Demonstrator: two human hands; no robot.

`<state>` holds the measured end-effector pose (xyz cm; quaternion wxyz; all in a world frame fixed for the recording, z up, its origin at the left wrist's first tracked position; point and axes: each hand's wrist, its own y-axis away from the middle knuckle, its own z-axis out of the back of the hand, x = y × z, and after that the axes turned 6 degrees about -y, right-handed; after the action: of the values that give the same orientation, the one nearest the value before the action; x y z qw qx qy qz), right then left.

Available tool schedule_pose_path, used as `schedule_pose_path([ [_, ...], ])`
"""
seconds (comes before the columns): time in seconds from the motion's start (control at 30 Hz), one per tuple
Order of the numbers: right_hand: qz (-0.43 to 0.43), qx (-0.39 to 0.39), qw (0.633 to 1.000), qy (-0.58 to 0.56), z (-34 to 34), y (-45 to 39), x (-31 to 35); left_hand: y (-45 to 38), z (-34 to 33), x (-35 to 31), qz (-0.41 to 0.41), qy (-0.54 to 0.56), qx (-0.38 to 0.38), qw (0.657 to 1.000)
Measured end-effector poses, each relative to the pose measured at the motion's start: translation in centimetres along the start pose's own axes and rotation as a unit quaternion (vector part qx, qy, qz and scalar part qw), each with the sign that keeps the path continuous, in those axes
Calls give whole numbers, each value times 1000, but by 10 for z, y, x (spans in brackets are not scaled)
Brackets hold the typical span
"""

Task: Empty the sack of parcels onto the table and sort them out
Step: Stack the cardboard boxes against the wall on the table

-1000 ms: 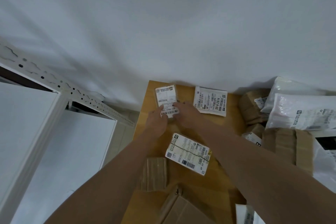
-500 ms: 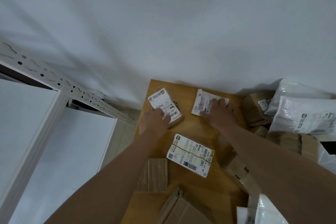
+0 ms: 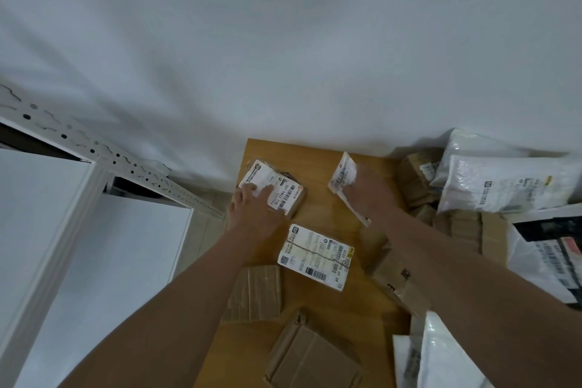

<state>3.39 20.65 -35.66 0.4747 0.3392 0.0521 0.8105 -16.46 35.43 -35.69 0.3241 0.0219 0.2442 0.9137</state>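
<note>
Two hands are working on the wooden table (image 3: 318, 321), and I am using the big labelled parcel (image 3: 316, 255) in the middle as my marker. Nearer than it, close to the person, a plain brown box (image 3: 310, 356) and a flat cardboard packet (image 3: 254, 292) are lying still, just as they were a moment ago. Just past the marker and to its left, the left hand (image 3: 252, 214) is resting on a small brown parcel (image 3: 274, 187) with a white label; its fingers are lying fairly straight on top, pressing it down, not wrapped round it. That parcel is now turned at a slant and sitting nearer the table's left edge than it was a second ago. Past the marker and to its right, the right hand (image 3: 367, 192) is curling its fingers round a thin white packet (image 3: 343, 179) and tipping it up on its edge, where half a second ago it was lying flat. So the two hands are now apart, each on its own parcel. Well to the right of the marker, a heap of brown boxes and white plastic bags (image 3: 497, 183) is waiting. I think the sorting is going on, with many parcels left to do.
</note>
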Motion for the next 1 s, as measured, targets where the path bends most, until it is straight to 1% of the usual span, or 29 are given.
schedule_pose_path([
  [0.07, 5, -23, 1000, -12, 14, 14, 9, 9, 4, -6, 13, 52, -22, 998],
  [0.13, 8, -48, 999, -10, 27, 30, 16, 25, 12, -16, 0, 94, -56, 994],
  [0.2, 18, -45, 998, -33, 38, 46, 23, 44, 22, -31, -31, 144, -77, 986],
  [0.23, 20, -30, 996, -78, 43, 55, 25, 52, 26, -41, -44, 199, -66, 977],
  [0.27, 13, -7, 990, -142, 48, 65, 29, 59, 31, -52, -50, 280, -37, 958],
  [0.3, 0, 16, 977, -211, 53, 77, 31, 65, 37, -63, -44, 374, 9, 926],
  [0.37, -28, 42, 947, -318, 62, 98, 32, 77, 50, -82, -20, 539, 103, 836],
  [0.4, -33, 44, 937, -344, 66, 108, 29, 80, 52, -88, -15, 587, 143, 797],
  [0.43, -37, 40, 931, -360, 69, 118, 24, 87, 56, -95, -25, 613, 171, 771],
  [0.47, -43, 29, 927, -371, 74, 129, 17, 94, 57, -102, -45, 616, 188, 764],
  [0.53, -50, -7, 922, -383, 84, 153, 1, 111, 57, -117, -88, 603, 207, 765],
  [0.6, -43, -44, 922, -382, 97, 176, -15, 128, 55, -135, -126, 603, 241, 749],
  [0.63, -35, -58, 922, -382, 103, 185, -22, 134, 55, -143, -138, 605, 256, 741],
  [0.7, -25, -78, 909, -408, 118, 205, -43, 154, 54, -167, -155, 602, 269, 736],
  [0.8, -37, -78, 888, -452, 137, 230, -80, 182, 43, -207, -158, 590, 260, 748],
  [0.87, -47, -85, 881, -462, 148, 246, -115, 202, 30, -237, -152, 584, 255, 756],
  [0.97, -62, -107, 856, -501, 164, 269, -176, 236, 3, -287, -150, 580, 265, 756],
  [1.0, -72, -116, 849, -510, 168, 276, -196, 246, -6, -301, -146, 571, 263, 764],
])
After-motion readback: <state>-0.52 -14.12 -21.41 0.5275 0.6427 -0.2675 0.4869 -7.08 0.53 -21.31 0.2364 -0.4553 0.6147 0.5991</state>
